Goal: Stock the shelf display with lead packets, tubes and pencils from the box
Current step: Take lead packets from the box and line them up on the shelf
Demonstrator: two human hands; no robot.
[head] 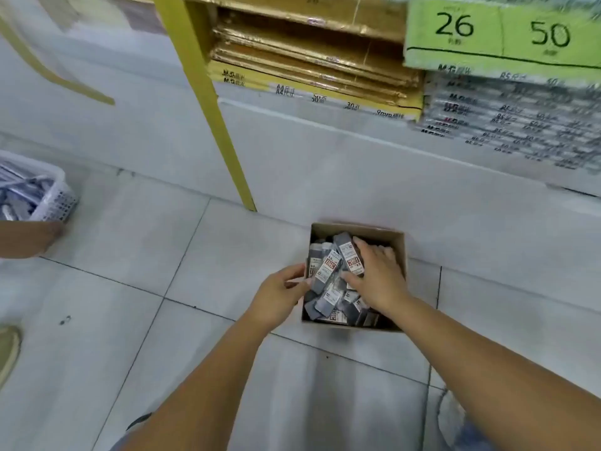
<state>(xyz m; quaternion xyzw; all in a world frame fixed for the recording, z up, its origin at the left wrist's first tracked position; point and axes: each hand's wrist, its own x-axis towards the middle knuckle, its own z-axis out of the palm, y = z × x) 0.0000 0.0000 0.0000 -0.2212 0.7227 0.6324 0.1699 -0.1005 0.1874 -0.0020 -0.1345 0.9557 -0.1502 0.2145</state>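
Two hands, head view, at the box [398, 252], which stands on the tiled floor [195, 288] beside a yellow shelf post [208, 102]. Right hand [379, 279] reaches inside, gripping the topmost lead packets [328, 271]; left hand [278, 296] curls at the box's left wall (grip indeterminate).

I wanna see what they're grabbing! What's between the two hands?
In the head view, a pile of grey lead packets lies between the left hand and right hand, inside the cardboard box.
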